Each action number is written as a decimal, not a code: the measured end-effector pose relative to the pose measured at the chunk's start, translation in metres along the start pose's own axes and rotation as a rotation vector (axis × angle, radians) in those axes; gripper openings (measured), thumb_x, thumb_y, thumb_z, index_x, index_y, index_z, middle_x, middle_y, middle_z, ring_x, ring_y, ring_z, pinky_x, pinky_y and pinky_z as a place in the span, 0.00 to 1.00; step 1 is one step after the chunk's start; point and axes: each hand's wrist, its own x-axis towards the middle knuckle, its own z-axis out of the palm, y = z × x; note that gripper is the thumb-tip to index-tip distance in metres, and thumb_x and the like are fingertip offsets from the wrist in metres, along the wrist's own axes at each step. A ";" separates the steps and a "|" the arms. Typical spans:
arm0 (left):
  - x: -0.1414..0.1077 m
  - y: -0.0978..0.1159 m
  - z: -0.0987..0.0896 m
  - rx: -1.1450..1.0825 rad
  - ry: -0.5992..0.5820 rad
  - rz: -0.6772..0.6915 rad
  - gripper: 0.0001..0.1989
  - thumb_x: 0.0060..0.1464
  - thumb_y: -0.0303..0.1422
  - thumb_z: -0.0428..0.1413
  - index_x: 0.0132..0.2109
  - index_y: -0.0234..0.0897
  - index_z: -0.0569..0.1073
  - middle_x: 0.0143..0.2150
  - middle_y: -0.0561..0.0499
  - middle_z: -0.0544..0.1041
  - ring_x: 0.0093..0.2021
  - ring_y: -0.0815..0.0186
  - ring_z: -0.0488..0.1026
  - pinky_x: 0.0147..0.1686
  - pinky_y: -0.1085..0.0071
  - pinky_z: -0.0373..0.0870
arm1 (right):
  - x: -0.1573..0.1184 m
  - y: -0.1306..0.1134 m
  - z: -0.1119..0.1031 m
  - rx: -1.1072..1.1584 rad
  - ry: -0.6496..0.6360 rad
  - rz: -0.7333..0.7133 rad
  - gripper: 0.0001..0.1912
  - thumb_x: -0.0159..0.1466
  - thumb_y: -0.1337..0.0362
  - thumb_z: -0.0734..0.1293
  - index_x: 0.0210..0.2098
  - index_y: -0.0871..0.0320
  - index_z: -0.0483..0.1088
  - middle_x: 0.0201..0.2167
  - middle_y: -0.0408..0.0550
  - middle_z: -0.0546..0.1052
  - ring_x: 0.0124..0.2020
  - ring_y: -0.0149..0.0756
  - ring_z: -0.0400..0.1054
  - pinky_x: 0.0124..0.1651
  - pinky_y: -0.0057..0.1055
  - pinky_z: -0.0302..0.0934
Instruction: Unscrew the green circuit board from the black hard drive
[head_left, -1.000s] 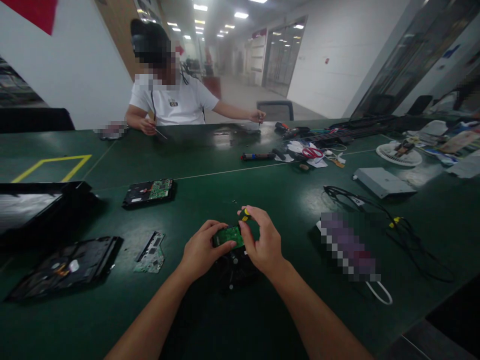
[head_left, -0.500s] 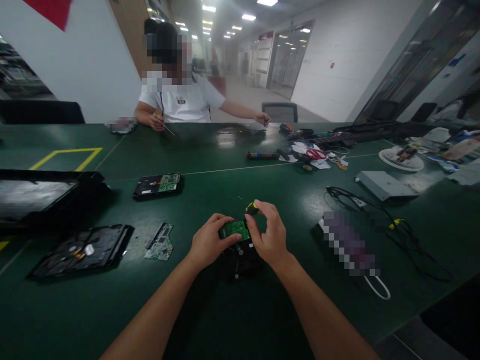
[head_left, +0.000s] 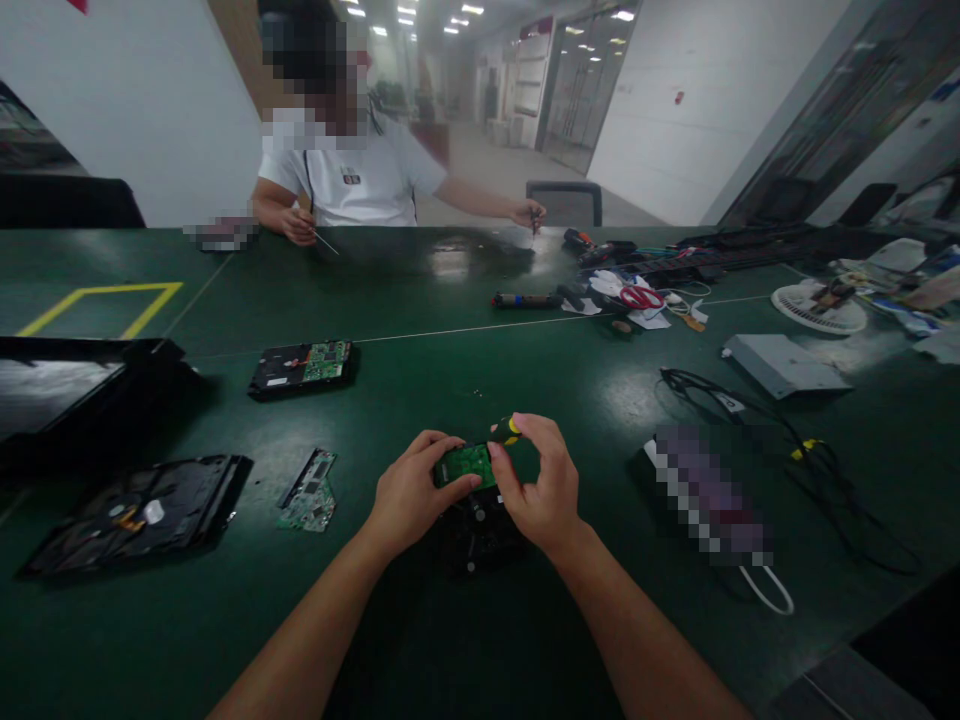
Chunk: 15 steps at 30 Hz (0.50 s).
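Flatter than before, the screwdriver sits pinched in my right hand. My left hand grasps the green circuit board over the near table; the white label is too small to read.

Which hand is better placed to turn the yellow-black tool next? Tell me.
Probably the right hand: its fingers grip the yellow-black tool, while the left hand holds the green board.

Ceiling lights glow at the back; the dim table shows soft glare, and 1 face is pixelated.
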 end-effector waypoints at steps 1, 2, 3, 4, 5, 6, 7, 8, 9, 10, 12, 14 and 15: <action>0.000 -0.001 0.000 0.002 -0.001 -0.004 0.24 0.59 0.50 0.63 0.59 0.49 0.75 0.58 0.50 0.76 0.50 0.57 0.79 0.46 0.62 0.76 | 0.001 0.000 0.000 0.006 0.000 -0.001 0.34 0.66 0.73 0.71 0.68 0.47 0.60 0.53 0.51 0.77 0.53 0.44 0.76 0.53 0.49 0.78; 0.000 -0.001 0.000 0.003 -0.001 -0.006 0.24 0.59 0.50 0.63 0.59 0.49 0.75 0.58 0.50 0.75 0.49 0.57 0.79 0.46 0.62 0.76 | 0.001 0.000 0.000 0.016 -0.008 0.002 0.34 0.66 0.73 0.70 0.68 0.47 0.60 0.53 0.52 0.77 0.54 0.44 0.75 0.53 0.49 0.77; 0.000 -0.002 0.000 0.002 -0.002 -0.003 0.24 0.59 0.50 0.63 0.59 0.49 0.75 0.58 0.50 0.75 0.50 0.57 0.79 0.46 0.62 0.76 | 0.001 0.000 0.001 0.029 -0.023 0.009 0.34 0.66 0.73 0.70 0.68 0.48 0.59 0.54 0.52 0.77 0.55 0.45 0.75 0.54 0.50 0.77; 0.000 -0.002 0.000 0.000 -0.002 0.002 0.24 0.60 0.50 0.63 0.59 0.49 0.75 0.58 0.50 0.75 0.50 0.57 0.79 0.46 0.62 0.76 | 0.001 0.000 0.002 0.045 -0.041 0.017 0.35 0.67 0.74 0.69 0.69 0.49 0.58 0.55 0.53 0.77 0.56 0.45 0.75 0.56 0.51 0.76; 0.001 -0.002 0.000 -0.004 -0.003 0.008 0.24 0.60 0.50 0.63 0.59 0.49 0.75 0.58 0.50 0.75 0.50 0.57 0.78 0.48 0.62 0.76 | 0.001 0.000 0.003 0.062 -0.058 0.024 0.35 0.67 0.75 0.68 0.70 0.49 0.57 0.56 0.54 0.77 0.56 0.45 0.75 0.57 0.52 0.76; 0.000 -0.002 0.000 -0.010 -0.002 0.013 0.24 0.60 0.49 0.63 0.59 0.49 0.75 0.58 0.50 0.75 0.50 0.57 0.78 0.49 0.61 0.76 | 0.001 -0.001 0.004 0.075 -0.069 0.029 0.36 0.67 0.75 0.67 0.70 0.50 0.56 0.57 0.54 0.76 0.57 0.45 0.76 0.58 0.52 0.75; 0.000 -0.002 0.000 -0.015 0.000 0.015 0.23 0.60 0.49 0.63 0.59 0.49 0.75 0.58 0.50 0.75 0.50 0.57 0.78 0.49 0.61 0.76 | 0.001 -0.002 0.005 0.084 -0.073 0.031 0.36 0.67 0.76 0.67 0.71 0.50 0.56 0.58 0.54 0.76 0.57 0.45 0.76 0.58 0.52 0.75; 0.000 -0.001 0.000 -0.018 0.003 0.015 0.23 0.60 0.49 0.63 0.59 0.49 0.75 0.57 0.50 0.76 0.50 0.57 0.78 0.50 0.61 0.76 | 0.000 -0.003 0.007 0.084 -0.070 0.029 0.36 0.67 0.76 0.67 0.71 0.50 0.56 0.57 0.54 0.77 0.56 0.44 0.76 0.58 0.51 0.75; 0.000 -0.001 0.000 -0.019 0.009 0.013 0.22 0.60 0.49 0.63 0.59 0.49 0.75 0.57 0.50 0.76 0.50 0.58 0.78 0.50 0.61 0.76 | 0.000 -0.004 0.008 0.081 -0.063 0.021 0.36 0.67 0.76 0.67 0.70 0.49 0.57 0.56 0.53 0.77 0.56 0.44 0.76 0.57 0.50 0.76; 0.000 0.000 0.000 -0.019 0.012 0.011 0.22 0.60 0.48 0.63 0.58 0.49 0.75 0.57 0.50 0.76 0.50 0.58 0.78 0.50 0.61 0.76 | 0.000 -0.005 0.008 0.075 -0.060 0.008 0.35 0.67 0.75 0.68 0.70 0.49 0.57 0.55 0.53 0.77 0.55 0.44 0.76 0.56 0.49 0.76; 0.000 0.000 0.000 -0.013 0.013 0.011 0.22 0.60 0.49 0.63 0.58 0.49 0.76 0.57 0.51 0.76 0.50 0.57 0.78 0.50 0.61 0.76 | 0.001 -0.006 0.008 0.063 -0.057 -0.024 0.35 0.67 0.75 0.69 0.69 0.48 0.59 0.53 0.52 0.78 0.54 0.43 0.76 0.54 0.47 0.77; 0.000 0.000 -0.001 -0.006 0.019 0.019 0.23 0.59 0.49 0.63 0.58 0.49 0.76 0.57 0.50 0.76 0.50 0.57 0.79 0.49 0.61 0.76 | 0.000 -0.006 0.006 0.041 -0.052 -0.040 0.36 0.66 0.74 0.71 0.69 0.47 0.60 0.53 0.51 0.77 0.54 0.43 0.76 0.54 0.46 0.78; 0.000 0.000 -0.001 -0.003 0.020 0.027 0.23 0.59 0.50 0.63 0.58 0.48 0.76 0.57 0.50 0.76 0.49 0.57 0.79 0.50 0.61 0.76 | -0.001 -0.005 0.005 0.026 -0.044 -0.034 0.36 0.66 0.74 0.71 0.69 0.47 0.60 0.54 0.51 0.77 0.54 0.43 0.76 0.55 0.47 0.77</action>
